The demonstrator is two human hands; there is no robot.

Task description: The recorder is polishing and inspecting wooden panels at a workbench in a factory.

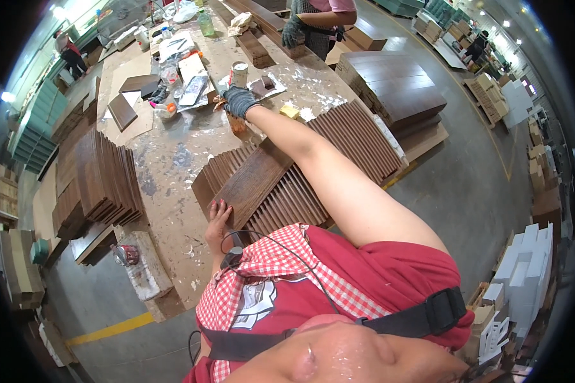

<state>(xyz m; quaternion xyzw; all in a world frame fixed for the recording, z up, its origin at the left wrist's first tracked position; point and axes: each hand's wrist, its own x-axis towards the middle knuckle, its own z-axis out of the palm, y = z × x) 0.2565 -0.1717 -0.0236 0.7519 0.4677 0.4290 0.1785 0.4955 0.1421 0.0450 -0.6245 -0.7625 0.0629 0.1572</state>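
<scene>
A dark brown wooden board (pixel 252 179) lies slantwise across a row of brown slatted panels (pixel 358 143) on the worktable. My left hand (pixel 219 223), bare, rests on the near end of this board with its fingers stretched out. My right arm reaches across the board to the table's middle. There my right hand (pixel 239 101), in a grey glove, is closed beside a pale can (pixel 239 75); what sits in its fingers is too small to make out. Just below the glove stands an amber-brown container (pixel 237 125), partly hidden by the hand. A yellow sponge-like block (pixel 290 112) lies right of my wrist.
Stacked brown panels (pixel 102 179) stand at the left, and more panels (pixel 393 83) at the right. A phone (pixel 193 90), small boards (pixel 122 112) and a green bottle (pixel 205 23) lie or stand farther off. Across the table a co-worker's gloved hand (pixel 293 32) touches wood.
</scene>
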